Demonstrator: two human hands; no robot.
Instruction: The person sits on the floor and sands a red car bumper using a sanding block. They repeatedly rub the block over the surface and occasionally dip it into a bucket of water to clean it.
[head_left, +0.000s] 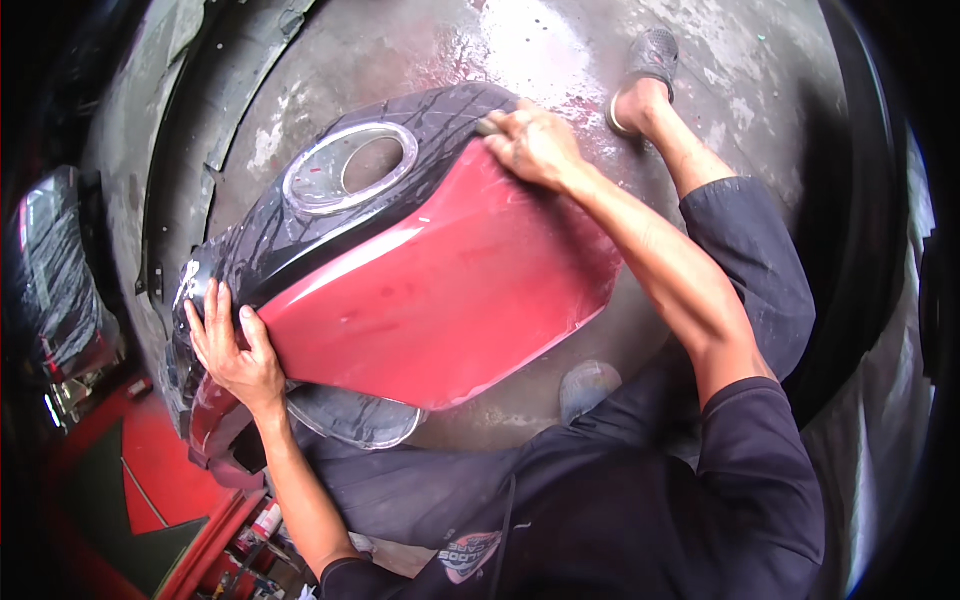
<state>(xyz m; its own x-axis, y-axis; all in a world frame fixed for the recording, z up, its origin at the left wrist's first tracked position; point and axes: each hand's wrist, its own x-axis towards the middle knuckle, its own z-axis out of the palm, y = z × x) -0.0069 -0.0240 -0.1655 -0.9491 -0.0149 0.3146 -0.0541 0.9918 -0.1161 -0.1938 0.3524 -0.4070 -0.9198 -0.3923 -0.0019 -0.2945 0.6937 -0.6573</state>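
Note:
A vehicle body panel, apparently a bumper [440, 300], lies tilted in front of my lap, with a smooth red face and a scuffed black upper part. A round ringed opening [350, 168] is set in the black part. My left hand [235, 345] rests on the panel's left end, fingers spread over the black edge and thumb on the red corner. At the upper right, my right hand [535, 145] presses on the corner where red meets black, its fingers bent together. Something small and greyish shows at those fingertips, too small to make out.
Beneath is a stained concrete floor [740, 60] with a whitish patch. Dark curved trim pieces [185, 130] lie at the far left. A red surface [165, 460] and small containers [265, 520] are at lower left. My shod foot [655, 58] is stretched out at upper right.

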